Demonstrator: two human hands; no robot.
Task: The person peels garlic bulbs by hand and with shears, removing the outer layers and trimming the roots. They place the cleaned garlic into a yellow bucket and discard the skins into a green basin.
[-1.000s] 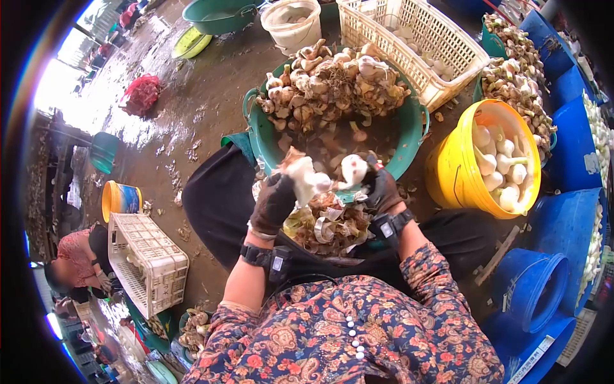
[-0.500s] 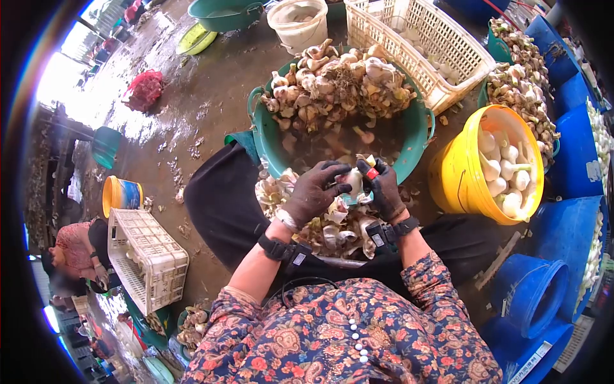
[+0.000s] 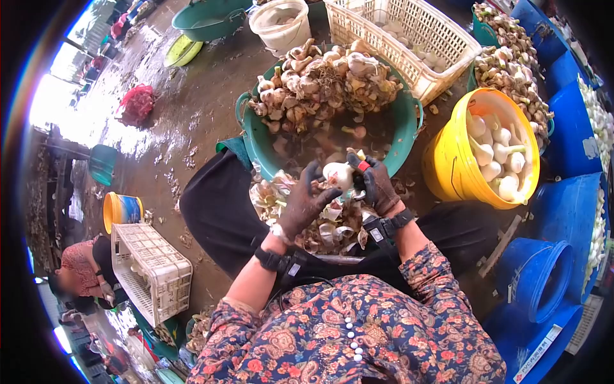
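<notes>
A peeled white garlic bulb (image 3: 339, 175) is held up over the near rim of the green tub. My right hand (image 3: 378, 187), in a dark glove with a red band around one finger, is closed on the bulb's right side. On the left, my left hand (image 3: 303, 203), in a dark glove too, has its thumb and fingers spread just beside the bulb. Below both hands lies a heap of papery garlic skins (image 3: 327, 232). Unpeeled garlic bulbs (image 3: 320, 83) are piled in the far half of the green tub (image 3: 256, 148).
A yellow bucket (image 3: 440, 168) of peeled garlic stands to the right, with blue barrels (image 3: 526, 281) beyond. Behind the tub are a cream crate (image 3: 441, 82) and a white bucket (image 3: 279, 32). At left, another person (image 3: 83, 259) bends beside a white crate (image 3: 167, 275).
My left hand has come off the bulb and spread its fingers, leaving more of the white bulb exposed. My right hand still holds it. The whole view has shifted slightly.
</notes>
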